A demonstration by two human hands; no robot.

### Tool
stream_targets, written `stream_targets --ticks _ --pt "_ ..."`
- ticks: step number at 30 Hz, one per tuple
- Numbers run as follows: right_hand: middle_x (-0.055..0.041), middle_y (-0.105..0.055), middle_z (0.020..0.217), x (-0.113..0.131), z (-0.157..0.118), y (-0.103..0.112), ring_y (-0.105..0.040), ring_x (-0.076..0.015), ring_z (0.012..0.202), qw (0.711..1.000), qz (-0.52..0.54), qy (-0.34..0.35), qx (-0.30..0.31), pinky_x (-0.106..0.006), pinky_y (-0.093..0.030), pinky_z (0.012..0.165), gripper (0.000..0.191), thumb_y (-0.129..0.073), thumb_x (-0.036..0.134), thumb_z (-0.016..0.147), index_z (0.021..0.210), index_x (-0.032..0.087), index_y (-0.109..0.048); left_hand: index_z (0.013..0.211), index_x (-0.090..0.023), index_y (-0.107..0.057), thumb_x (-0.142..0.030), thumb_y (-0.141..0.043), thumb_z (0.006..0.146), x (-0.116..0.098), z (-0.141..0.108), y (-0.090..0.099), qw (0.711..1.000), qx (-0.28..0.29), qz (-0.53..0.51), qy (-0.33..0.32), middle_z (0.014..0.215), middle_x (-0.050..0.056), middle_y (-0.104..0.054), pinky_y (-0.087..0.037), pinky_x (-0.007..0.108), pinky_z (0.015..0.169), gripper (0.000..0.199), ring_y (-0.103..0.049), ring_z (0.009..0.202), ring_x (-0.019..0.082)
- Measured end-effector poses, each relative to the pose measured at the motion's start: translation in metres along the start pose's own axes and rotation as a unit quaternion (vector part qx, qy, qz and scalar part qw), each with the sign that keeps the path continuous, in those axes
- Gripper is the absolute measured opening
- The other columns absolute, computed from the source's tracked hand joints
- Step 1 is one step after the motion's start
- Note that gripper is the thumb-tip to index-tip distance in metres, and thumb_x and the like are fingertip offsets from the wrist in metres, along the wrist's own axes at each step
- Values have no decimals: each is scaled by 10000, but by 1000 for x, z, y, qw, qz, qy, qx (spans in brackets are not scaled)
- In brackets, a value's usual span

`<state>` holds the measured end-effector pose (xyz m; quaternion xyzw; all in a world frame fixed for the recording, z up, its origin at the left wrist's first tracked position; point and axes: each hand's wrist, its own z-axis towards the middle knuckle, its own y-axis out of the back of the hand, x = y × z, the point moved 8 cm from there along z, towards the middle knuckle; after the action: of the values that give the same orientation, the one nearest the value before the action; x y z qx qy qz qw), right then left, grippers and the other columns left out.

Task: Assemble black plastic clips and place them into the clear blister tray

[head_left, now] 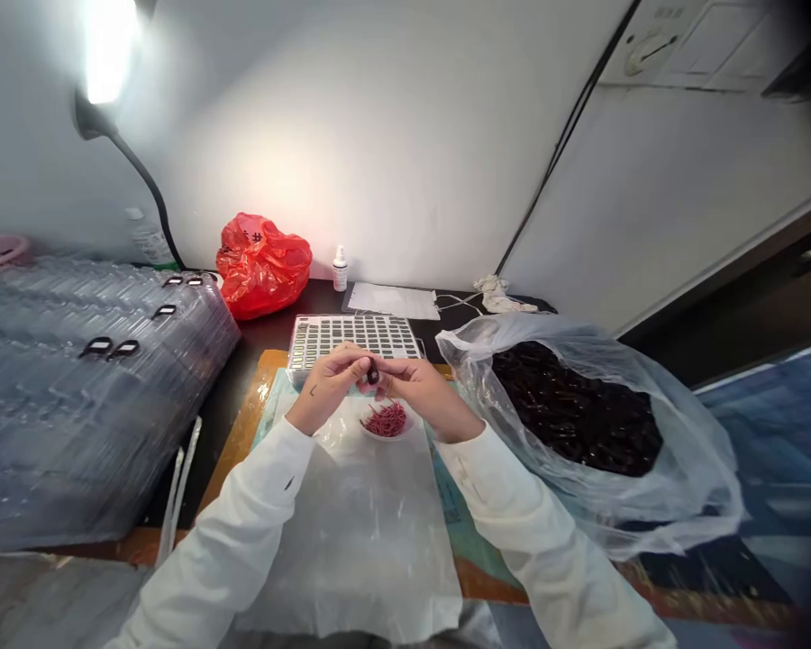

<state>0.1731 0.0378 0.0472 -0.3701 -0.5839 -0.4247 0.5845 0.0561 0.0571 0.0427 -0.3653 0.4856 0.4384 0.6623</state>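
Note:
Both hands meet over the middle of the worktable. My left hand (334, 379) pinches a small dark, shiny piece (373, 371) between thumb and fingers. From the other side, my right hand (423, 388) has its fingertips closed on the same piece. Just below them is a small white dish (396, 437) holding many thin reddish-pink strips (385, 419). Behind the hands lies a white tray (358, 335) with a grid of small dark-filled cells. What kind of piece the hands hold is too small to tell.
Stacked clear plastic trays (95, 406) fill the left side under a lamp (112, 54). At right, a clear plastic bag (696, 451) lies open around many glossy dark pieces (574, 410). A red plastic bag (263, 266), a small white bottle (340, 270) and papers (396, 300) stand along the wall.

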Motion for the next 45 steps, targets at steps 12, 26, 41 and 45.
stream_targets --ticks 12,26,41,45 --pt "-61 -715 940 -38 -1 22 -675 -199 847 984 -3 21 -176 -339 -556 758 307 -744 427 736 924 188 -703 842 -149 -626 -432 -737 741 37 -5 6 984 -82 -97 123 640 -4 -590 -439 223 527 320 -521 533 94" --pt "-35 -729 911 -20 -11 29 -621 -151 653 955 -145 80 -247 -285 -504 605 197 -604 320 836 926 223 -750 1206 -202 -578 -564 -587 858 41 -13 -8 977 13 -111 182 850 43 -648 -535 233 581 502 -672 676 148" --pt "15 -726 975 -6 35 66 -565 -206 894 796 -590 76 -112 -338 -411 823 125 -680 221 866 930 280 -769 1035 -190 -632 -476 -834 655 49 -1 34 945 -111 -260 168 1028 57 -708 -497 116 540 516 -660 706 76" --pt "5 -727 963 -20 34 54 -548 -207 894 789 -600 90 -94 -354 -378 846 99 -684 266 871 920 280 -768 1026 -188 -625 -445 -785 735 53 0 36 941 -114 -273 166 1059 56 -702 -486 98 507 421 -646 682 60"
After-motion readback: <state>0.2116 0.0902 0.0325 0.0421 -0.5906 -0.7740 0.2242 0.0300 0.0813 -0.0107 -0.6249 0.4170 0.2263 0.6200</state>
